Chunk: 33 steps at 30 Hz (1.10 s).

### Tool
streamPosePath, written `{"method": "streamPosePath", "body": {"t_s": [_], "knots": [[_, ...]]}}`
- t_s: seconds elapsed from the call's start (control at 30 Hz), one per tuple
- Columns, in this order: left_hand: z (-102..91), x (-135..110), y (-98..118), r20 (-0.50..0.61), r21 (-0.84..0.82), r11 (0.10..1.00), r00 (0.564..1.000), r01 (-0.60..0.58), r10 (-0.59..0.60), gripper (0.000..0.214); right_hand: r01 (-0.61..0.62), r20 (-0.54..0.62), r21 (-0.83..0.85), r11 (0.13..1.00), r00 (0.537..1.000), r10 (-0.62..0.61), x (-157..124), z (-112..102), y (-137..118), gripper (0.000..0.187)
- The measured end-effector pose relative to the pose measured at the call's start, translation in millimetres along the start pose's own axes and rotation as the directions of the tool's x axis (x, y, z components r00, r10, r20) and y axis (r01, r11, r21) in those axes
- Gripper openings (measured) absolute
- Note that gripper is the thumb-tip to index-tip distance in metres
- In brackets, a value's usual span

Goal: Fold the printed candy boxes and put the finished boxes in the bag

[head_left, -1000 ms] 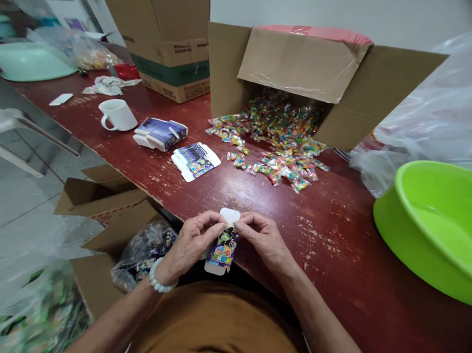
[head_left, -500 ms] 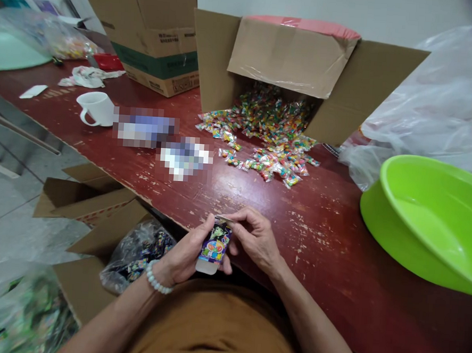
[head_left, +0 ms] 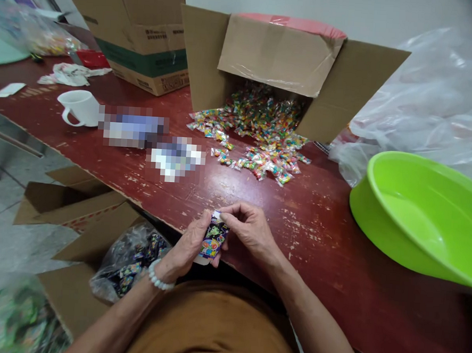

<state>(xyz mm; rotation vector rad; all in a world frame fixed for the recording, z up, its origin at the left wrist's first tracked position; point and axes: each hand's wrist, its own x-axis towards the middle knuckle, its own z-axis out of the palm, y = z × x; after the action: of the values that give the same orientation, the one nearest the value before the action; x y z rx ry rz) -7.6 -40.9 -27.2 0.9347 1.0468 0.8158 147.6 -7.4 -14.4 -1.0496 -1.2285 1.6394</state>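
Note:
A small printed carton with a cartoon figure on a purple face stands upright at the near edge of the red-brown table. My left hand, with a bead bracelet at the wrist, is wrapped round its side. My right hand pinches the carton's top end, where the flap is folded down. A heap of small colourful sweet packets spills from a tipped cardboard box beyond my hands.
A lime green basin sits at the right, with clear plastic sheeting behind it. At the left are a white mug, flat printed cartons and a second cardboard box. Below the table edge an open box holds a bag of cartons.
The white top flap that stood open a second ago is now folded down. Both hands have closed tighter on the carton, and the view has shifted right.

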Motion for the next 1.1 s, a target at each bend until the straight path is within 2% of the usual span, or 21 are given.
{"method": "streamPosePath", "body": {"t_s": [0.1,0.23,0.3,0.4,0.47,0.53,0.63,0.67,0.7,0.77,0.87,0.93,1.0,1.1], "knots": [[-7.2,2.2,-2.7,0.032,0.043,0.999,0.999,-0.031,0.029,0.069,0.034,-0.016,0.007,0.999,0.999,-0.034,-1.0,2.1,2.5,0.024],[-10.4,2.8,-0.9,0.056,0.035,0.999,0.998,-0.02,0.018,0.07,0.03,0.023,-0.003,1.0,0.999,-0.03,-2.0,-0.6,4.1,0.024],[-9.6,2.1,1.5,0.057,0.004,1.0,0.998,-0.022,0.021,0.069,0.148,0.039,-0.096,0.984,0.989,-0.145,-4.1,-2.1,3.0,0.022],[-6.1,1.2,4.6,0.034,-0.037,0.999,0.999,0.003,-0.002,0.068,0.368,0.106,-0.251,0.895,0.93,-0.352,-9.1,-1.5,2.9,0.018],[-2.8,1.5,6.6,-0.01,-0.063,0.998,1.0,0.01,-0.01,0.067,0.441,0.14,-0.333,0.834,0.897,-0.418,-9.6,-1.1,5.3,0.011],[0.5,3.7,9.6,-0.048,-0.086,0.996,0.999,0.01,-0.014,0.062,0.459,0.167,-0.408,0.789,0.888,-0.429,-3.2,-5.5,8.0,0.01],[1.6,11.3,16.5,-0.094,-0.123,0.992,0.996,-0.01,-0.001,0.053,0.431,0.173,-0.495,0.755,0.9,-0.4,23.4,-30.7,6.9,0.016],[0.2,15.0,19.1,-0.111,-0.132,0.991,0.994,-0.026,0.011,0.051,0.396,0.111,-0.552,0.734,0.907,-0.406,36.0,-44.2,4.8,0.019],[-2.1,19.1,21.5,-0.131,-0.14,0.989,0.991,-0.045,0.027,0.05,0.342,0.016,-0.651,0.678,0.899,-0.438,49.6,-59.4,2.2,0.022],[-10.1,27.3,25.0,-0.18,-0.144,0.987,0.983,-0.071,0.045,0.05,0.12,-0.154,-0.877,0.466,0.848,-0.507,76.6,-90.8,-2.9,0.027],[-28.6,35.1,26.1,-0.289,-0.073,0.995,0.956,-0.069,0.045,0.053,0.014,-0.2,-0.925,0.379,0.832,-0.518,108.4,-127.5,-5.6,0.046],[-43.9,34.9,26.3,-0.33,0.059,0.996,0.941,-0.063,0.079,0.054,-0.002,-0.195,-0.934,0.358,0.841,-0.504,121.4,-141.1,-4.0,0.045],[-60.5,30.4,28.4,-0.281,0.232,0.971,0.952,-0.054,0.12,0.055,-0.025,-0.209,-0.936,0.352,0.843,-0.496,128.5,-147.9,-2.3,0.033],[-82.9,19.4,36.4,-0.07,0.502,0.864,0.992,-0.052,0.1,0.047,-0.052,-0.253,-0.925,0.376,0.824,-0.507,127.6,-151.4,-4.1,0.026]]}}
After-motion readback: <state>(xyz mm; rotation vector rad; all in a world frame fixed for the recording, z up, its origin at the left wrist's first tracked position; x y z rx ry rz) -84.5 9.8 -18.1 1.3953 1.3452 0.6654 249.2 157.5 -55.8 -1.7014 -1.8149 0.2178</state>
